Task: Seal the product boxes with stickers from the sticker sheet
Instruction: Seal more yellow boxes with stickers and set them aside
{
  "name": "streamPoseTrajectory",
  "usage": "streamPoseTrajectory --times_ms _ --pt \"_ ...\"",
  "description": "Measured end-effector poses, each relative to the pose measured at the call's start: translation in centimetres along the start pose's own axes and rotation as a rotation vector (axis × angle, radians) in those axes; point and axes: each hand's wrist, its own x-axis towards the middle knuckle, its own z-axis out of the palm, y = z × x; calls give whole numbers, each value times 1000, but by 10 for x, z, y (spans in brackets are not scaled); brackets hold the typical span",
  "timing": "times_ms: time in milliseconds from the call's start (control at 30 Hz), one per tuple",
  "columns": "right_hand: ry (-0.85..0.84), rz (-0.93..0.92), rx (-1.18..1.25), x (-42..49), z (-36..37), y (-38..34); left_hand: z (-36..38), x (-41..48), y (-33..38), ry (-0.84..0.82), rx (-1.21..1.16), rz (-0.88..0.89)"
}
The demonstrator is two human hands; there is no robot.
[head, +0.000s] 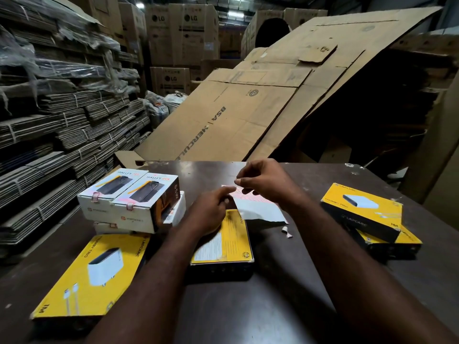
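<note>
A white sticker sheet (pixel 258 209) lies on the dark table (pixel 248 306), just beyond a yellow product box (pixel 229 240) in front of me. My left hand (pixel 211 209) rests over that box, its fingers stretched onto the sheet's near left edge. My right hand (pixel 263 181) hovers above the sheet with thumb and forefinger pinched together on a small sticker; the sticker itself is barely visible. Another yellow box (pixel 92 274) lies at the near left. Two yellow boxes (pixel 365 212) are stacked at the right.
White Halley boxes (pixel 131 197) with pink seals are stacked at the left. A crumpled scrap of backing (pixel 286 232) lies near the sheet. Large flattened cardboard (pixel 260 100) leans beyond the table's far edge. Bundled cardboard stacks (pixel 62 125) fill the left side.
</note>
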Motion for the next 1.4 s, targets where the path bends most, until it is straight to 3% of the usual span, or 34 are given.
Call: streamPoseTrajectory --times_ms 267,400,633,900,1033,1167,1400 --pt "52 -11 -61 -15 13 13 -15 -8 4 -17 -135 -64" --pt "42 -13 -98 -44 24 35 -28 -24 9 -47 -46 -68" --pt "-155 -126 -149 -87 13 36 -37 -73 16 -183 181 -127" --pt "-453 -90 -213 -93 11 36 -39 -109 18 -22 31 -259" --pt "-356 -143 -269 -92 18 38 -39 -113 19 25 -97 -266" --pt "-265 -96 -60 -91 19 32 -39 -112 23 117 -139 -212" --pt "-149 -126 254 -92 -3 -8 -34 -110 47 324 -591 -233"
